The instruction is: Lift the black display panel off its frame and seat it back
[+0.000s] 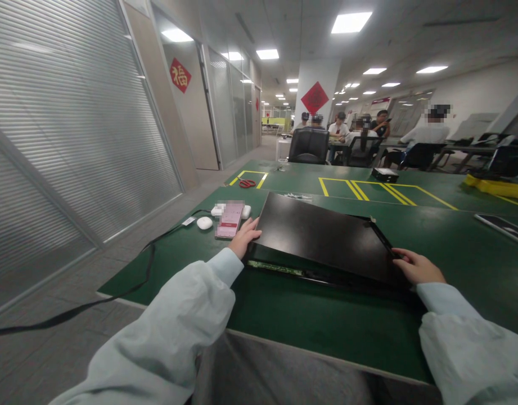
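A flat, glossy black panel (321, 236), which looks like a display screen, lies tilted over a thin black frame (381, 236) on the green tabletop. Along the near left side, below the panel's edge, a green circuit strip (275, 268) shows. My left hand (245, 236) grips the panel's left edge, its fingers on top and the thumb toward the near corner. At the right side, my right hand (417, 267) pinches the black frame's rim beside the panel's edge. Part of the frame is hidden under the panel.
Left of the panel lie a phone (230, 220), a white round case (205, 223) and a black strap (149, 264). Red scissors (247, 183), a small black box (384, 175), another phone-like device (501, 228) and yellow cloth (495, 185) sit farther off. Several people sit beyond.
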`<state>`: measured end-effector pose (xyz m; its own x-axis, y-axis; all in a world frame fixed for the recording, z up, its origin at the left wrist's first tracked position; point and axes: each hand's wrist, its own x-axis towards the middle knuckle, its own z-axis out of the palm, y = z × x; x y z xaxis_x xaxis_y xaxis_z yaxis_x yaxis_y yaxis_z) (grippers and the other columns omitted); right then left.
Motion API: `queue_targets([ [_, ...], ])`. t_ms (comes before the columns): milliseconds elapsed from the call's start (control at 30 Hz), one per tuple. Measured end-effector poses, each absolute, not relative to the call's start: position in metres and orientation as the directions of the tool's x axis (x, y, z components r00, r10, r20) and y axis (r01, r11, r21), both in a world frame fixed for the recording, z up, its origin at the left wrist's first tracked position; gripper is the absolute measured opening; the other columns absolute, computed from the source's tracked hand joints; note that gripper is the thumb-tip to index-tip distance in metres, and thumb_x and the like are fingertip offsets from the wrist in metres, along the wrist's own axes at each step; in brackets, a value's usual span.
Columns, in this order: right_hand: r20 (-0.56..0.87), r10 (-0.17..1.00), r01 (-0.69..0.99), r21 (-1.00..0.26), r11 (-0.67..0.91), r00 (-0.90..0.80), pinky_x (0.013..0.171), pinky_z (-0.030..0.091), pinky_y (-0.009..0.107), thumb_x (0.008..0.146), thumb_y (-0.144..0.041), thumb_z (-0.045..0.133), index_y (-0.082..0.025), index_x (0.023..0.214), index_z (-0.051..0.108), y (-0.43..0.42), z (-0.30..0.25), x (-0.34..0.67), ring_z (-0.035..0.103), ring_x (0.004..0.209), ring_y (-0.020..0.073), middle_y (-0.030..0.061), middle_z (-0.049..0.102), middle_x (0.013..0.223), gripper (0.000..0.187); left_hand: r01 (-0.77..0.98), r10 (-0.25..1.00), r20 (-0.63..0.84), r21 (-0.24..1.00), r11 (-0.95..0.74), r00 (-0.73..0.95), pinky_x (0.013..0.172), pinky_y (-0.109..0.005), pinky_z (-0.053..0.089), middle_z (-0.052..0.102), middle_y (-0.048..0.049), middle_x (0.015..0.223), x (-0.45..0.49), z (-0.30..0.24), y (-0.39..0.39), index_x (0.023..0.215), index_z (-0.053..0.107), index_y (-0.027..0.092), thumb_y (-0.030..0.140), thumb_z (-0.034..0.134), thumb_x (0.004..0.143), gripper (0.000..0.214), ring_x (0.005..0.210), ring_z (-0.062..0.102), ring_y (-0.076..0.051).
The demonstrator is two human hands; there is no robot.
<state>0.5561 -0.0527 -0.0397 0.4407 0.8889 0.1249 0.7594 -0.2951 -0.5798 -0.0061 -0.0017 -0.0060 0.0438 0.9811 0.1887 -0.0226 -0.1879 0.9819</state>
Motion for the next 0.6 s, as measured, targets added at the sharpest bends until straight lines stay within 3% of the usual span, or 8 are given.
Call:
queue_targets([
  [133, 0.171, 0.899, 0.781, -0.577, -0.24, 0.403, 0.074, 0.059, 0.046, 0.07, -0.056, 0.066, -0.026, 0.113, 0.087, -0.05, -0.048, 0.559, 0.071, 0.071, 0.0311, 0.0016, 0.064, 0.066, 0.056, 0.042, 0.969, 0.244, 0.968, -0.246, 0.043, 0.147, -0.053, 0.018, 0.061, -0.009, 0.177, -0.009, -0.012, 0.002, 0.136, 0.09, 0.026, 0.039, 0.08, 0.079, 0.06, 0.182, 0.022, -0.04],
  [400, 0.197, 0.885, 0.773, -0.588, -0.237, 0.421, 0.07, 0.056, 0.043, 0.074, -0.054, 0.064, -0.026, 0.11, 0.088, -0.049, -0.051, 0.561, 0.069, 0.066, 0.0282, 0.0005, 0.065, 0.063, 0.052, -0.016, 0.962, 0.27, 0.963, -0.27, 0.041, 0.147, -0.052, 0.022, 0.053, -0.0068, 0.183, -0.005, -0.007, -0.003, 0.138, 0.089, 0.026, 0.036, 0.078, 0.073, 0.067, 0.18, 0.024, -0.043],
  [600, 0.103, 0.874, 0.718, -0.619, -0.318, 0.476, 0.086, 0.06, 0.044, 0.083, -0.056, 0.064, -0.022, 0.115, 0.086, -0.054, -0.037, 0.552, 0.078, 0.092, 0.0335, 0.0128, 0.082, 0.09, 0.051, -0.051, 0.946, 0.311, 0.95, -0.307, 0.094, 0.148, -0.049, 0.019, 0.051, -0.0046, 0.185, -0.003, 0.003, -0.012, 0.15, 0.082, 0.025, 0.037, 0.075, 0.073, 0.079, 0.183, 0.016, -0.042],
])
